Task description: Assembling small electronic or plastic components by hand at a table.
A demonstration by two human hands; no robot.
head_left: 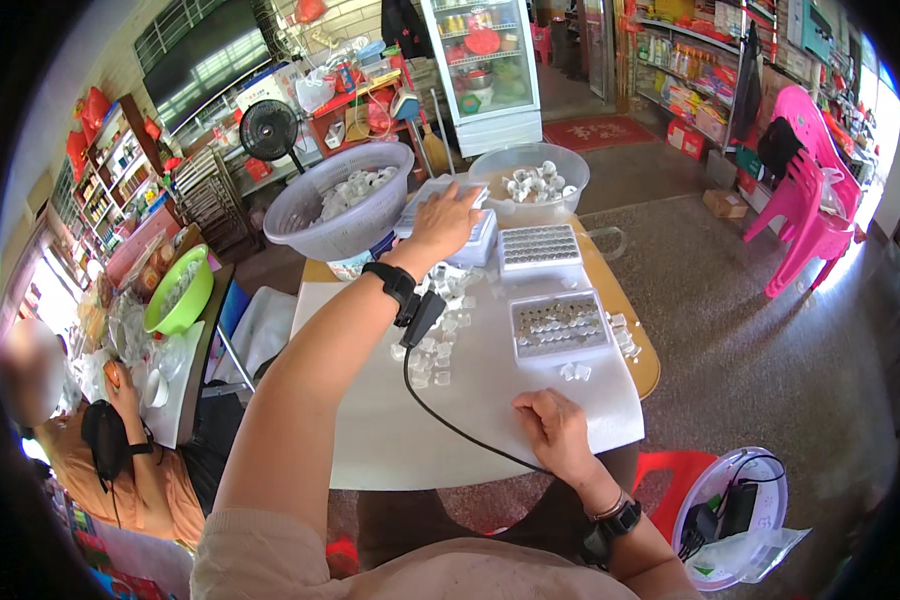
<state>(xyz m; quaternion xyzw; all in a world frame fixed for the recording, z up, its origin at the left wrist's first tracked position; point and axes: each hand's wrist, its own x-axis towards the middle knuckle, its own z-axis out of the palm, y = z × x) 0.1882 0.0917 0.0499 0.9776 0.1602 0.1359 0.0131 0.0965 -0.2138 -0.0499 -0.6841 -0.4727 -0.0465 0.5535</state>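
My left hand (442, 222) reaches to the far side of the table, its fingers stretched over the top of a stack of pale plastic trays (478, 240). Close to the front edge my right hand (558, 430) rests with its fingers curled; whatever they hold, if anything, is hidden. Beyond it lies a white tray (562, 335) with rows of small round slots, some looking darker. A second slotted tray (540, 250) stands farther back, filled with rows of small pale pieces. Small clear plastic pieces (438, 350) lie scattered beside my left forearm.
A lavender basket (300, 232) and a clear tub (520, 205), both holding white pieces, stand at the table's far side. A black cable (450, 425) crosses the white tabletop (390, 455). At left, another person sits by a green basin (192, 310). A white bin (765, 540) stands lower right.
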